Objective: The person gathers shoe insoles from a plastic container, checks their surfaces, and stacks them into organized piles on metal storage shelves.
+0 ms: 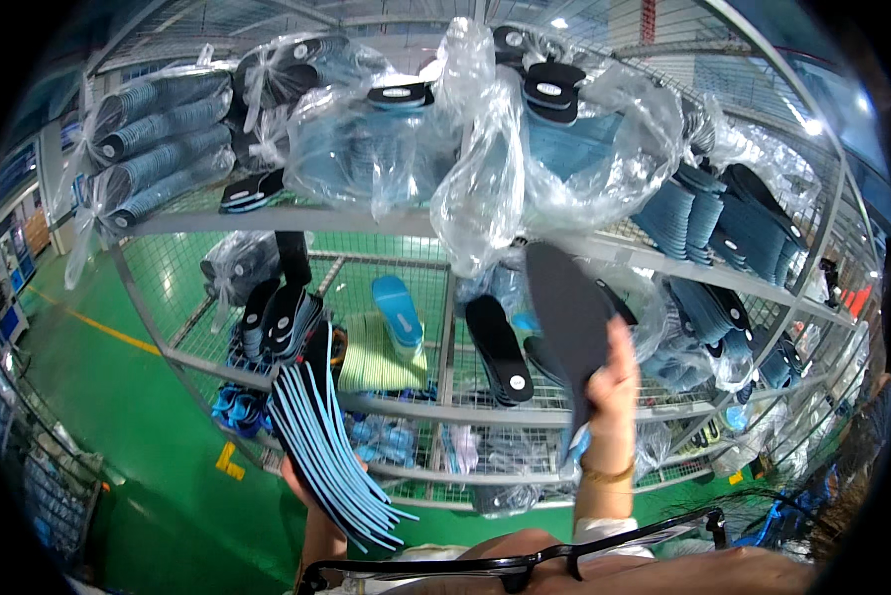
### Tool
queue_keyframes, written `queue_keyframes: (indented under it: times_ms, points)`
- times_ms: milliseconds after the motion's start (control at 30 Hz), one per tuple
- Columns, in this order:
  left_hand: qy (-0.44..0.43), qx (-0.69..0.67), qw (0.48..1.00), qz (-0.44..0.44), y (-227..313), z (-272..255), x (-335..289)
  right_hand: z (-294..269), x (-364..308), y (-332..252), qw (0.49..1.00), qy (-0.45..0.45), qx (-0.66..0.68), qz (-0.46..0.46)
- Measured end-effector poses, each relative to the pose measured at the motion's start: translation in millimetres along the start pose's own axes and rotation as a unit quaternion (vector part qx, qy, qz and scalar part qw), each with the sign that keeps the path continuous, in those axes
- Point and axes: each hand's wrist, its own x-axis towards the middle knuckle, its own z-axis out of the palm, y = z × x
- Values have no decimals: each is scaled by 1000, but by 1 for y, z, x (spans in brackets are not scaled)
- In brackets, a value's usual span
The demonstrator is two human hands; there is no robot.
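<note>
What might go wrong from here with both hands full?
The stack in the left hand is fanned at its lower end, so pieces might slip loose. The right hand's dark insole appears close to the hanging plastic and might snag, though depth is unclear.

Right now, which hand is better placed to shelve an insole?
Probably the right hand: it holds up a dark insole near the wire rack, while the left hand supports a fanned insole stack.

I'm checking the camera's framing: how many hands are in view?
2: the left hand behind the insole stack, which partly hides it; the right hand holding a dark insole.
</note>
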Motion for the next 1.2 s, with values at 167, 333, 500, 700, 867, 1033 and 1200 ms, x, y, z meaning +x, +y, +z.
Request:
queue_keyframes:
  times_ms: [167, 333, 500, 700, 867, 1033, 1200]
  points:
    - [180, 174, 968, 18, 6, -84, -34, 34, 132, -104, 990, 61, -61, -112]
    - [294, 124, 947, 32, 0, -52, -26, 45, 275, -114, 981, 66, -177, -32]
    - [334, 68, 938, 59, 13, -4, -26, 54, 369, -53, 953, 164, -256, 7]
    - [339, 26, 939, 49, 4, 38, -20, 51, 394, -37, 644, 207, -736, -8]
    - [338, 68, 938, -35, -7, 76, 13, 46, 324, -77, 820, 108, -462, -320]
    - [263, 20, 954, -144, -23, 93, 33, 30, 224, -107, 551, -93, -564, -609]
    - [214, 107, 962, -132, -44, 100, 49, 15, 118, -59, 720, -151, -536, -414]
